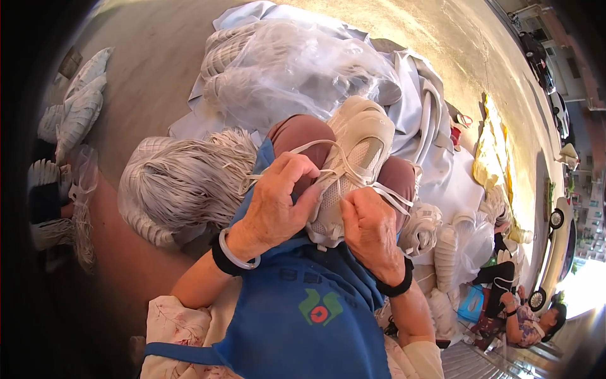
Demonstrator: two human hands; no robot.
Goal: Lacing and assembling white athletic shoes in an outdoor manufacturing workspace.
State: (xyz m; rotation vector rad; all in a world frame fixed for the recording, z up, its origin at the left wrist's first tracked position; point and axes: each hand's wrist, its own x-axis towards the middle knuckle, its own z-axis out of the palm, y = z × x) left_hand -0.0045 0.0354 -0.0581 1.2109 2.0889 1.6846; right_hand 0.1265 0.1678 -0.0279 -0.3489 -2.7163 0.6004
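Note:
A beige mesh sneaker (pixel 363 129) rests across my knees, its toe pointing away from me. White shoelaces (pixel 346 165) run over its tongue, with a loop standing up and loose ends trailing to both sides. My left hand (pixel 274 201) is closed in a pinch on a lace at the shoe's left side. Close to the collar on the right, my right hand (pixel 372 226) has its fingers curled in, also pinching a lace. The exact grip of the right fingertips is partly hidden. A blue apron (pixel 284 328) covers my lap.
A thick bundle of white laces (pixel 189 180) lies left of my knee. Ahead, shoe stacks sit under clear plastic (pixel 309 72) on a grey sheet (pixel 420 120). More shoes (pixel 421 228) lie at right, near a blue container (pixel 470 303). Another person (pixel 527 325) sits beyond.

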